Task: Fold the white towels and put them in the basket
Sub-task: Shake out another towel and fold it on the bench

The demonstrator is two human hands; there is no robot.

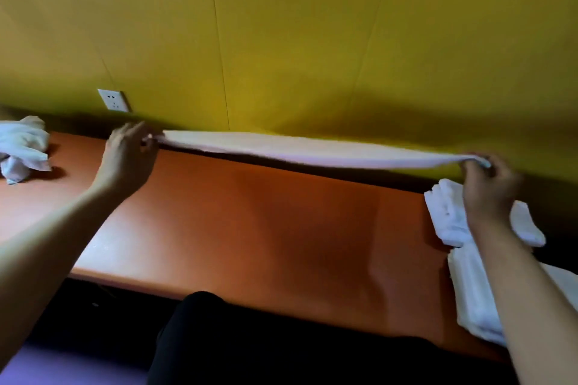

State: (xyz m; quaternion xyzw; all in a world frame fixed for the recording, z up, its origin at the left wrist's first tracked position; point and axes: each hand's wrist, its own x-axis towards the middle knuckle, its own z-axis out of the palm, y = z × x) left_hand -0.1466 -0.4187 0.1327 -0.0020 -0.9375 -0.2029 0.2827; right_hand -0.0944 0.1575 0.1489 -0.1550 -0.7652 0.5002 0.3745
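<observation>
Head view: the left hand [128, 153] and right hand [488, 184] each pinch an end of a white towel [312, 150] stretched taut above the orange desk [250, 222], with folded towels [450, 219] lying at right and a crumpled towel [22, 147] at left.

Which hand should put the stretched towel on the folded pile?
Probably the right hand: it pinches the towel just above the folded pile. The left hand is far across the table.

Orange table [250, 228]; wall socket [113, 100]
</observation>
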